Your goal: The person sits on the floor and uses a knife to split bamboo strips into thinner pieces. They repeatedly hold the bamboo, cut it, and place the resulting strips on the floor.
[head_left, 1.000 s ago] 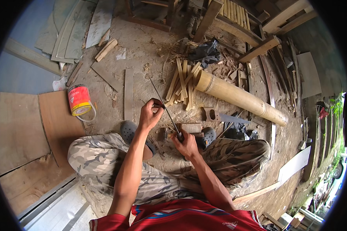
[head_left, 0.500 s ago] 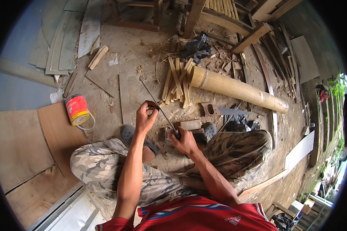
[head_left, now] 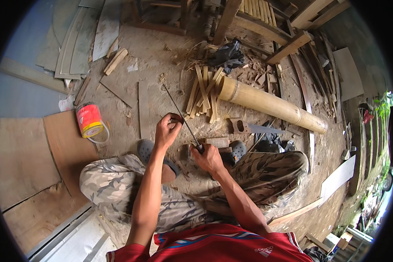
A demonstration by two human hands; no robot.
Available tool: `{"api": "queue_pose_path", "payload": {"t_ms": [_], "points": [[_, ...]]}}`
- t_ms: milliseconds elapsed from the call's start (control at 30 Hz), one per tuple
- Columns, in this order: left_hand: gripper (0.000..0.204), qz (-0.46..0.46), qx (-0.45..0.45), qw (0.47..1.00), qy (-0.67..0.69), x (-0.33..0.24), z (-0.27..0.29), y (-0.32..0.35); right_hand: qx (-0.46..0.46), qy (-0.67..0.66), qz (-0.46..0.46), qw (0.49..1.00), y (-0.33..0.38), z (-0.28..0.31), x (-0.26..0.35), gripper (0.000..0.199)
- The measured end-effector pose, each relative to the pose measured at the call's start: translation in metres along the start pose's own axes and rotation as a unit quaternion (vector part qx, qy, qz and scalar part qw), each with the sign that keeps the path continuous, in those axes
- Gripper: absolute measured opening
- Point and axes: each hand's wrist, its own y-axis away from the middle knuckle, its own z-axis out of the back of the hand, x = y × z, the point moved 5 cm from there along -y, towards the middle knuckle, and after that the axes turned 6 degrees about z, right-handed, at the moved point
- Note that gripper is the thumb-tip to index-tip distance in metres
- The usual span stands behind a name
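Note:
My right hand [head_left: 210, 158] is wrapped round the dark handle of a long, thin blade [head_left: 190, 131], which looks edge-on and points up and to the left, away from me. About midway along it, my left hand [head_left: 168, 129] has its fingers curled in, with thumb and fingertips pinched at the blade. Whether anything small sits in that pinch I cannot make out. Just beyond the right hand, a small wooden block [head_left: 217, 142] rests on the ground between my feet. Past the blade's middle lies a pile of split bamboo strips [head_left: 202, 94].
A thick bamboo pole [head_left: 266, 103] lies right of the strips, with a handsaw [head_left: 254, 127] nearer me. A red and yellow can [head_left: 89, 120] stands left beside plywood sheets [head_left: 28, 153]. Black plastic bags [head_left: 228, 54] and a wooden frame [head_left: 288, 46] are at the far side.
The whole view has shifted slightly. Both hands keep nearly the same hold on the blade, with the left hand's fingers moved only a little.

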Motion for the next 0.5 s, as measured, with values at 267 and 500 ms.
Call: {"api": "queue_pose_path", "payload": {"t_ms": [267,500], "points": [[0.020,-0.172,-0.284,0.936,-0.118,-0.097,0.044,-0.011,0.000,0.001,-0.004,1.000,-0.002,-0.001,-0.006,0.038],[0.044,-0.481,-0.191,0.796,-0.314,-0.193,-0.039,-0.013,0.012,0.009,-0.030,0.999,-0.004,-0.001,-0.018,0.042]]}}
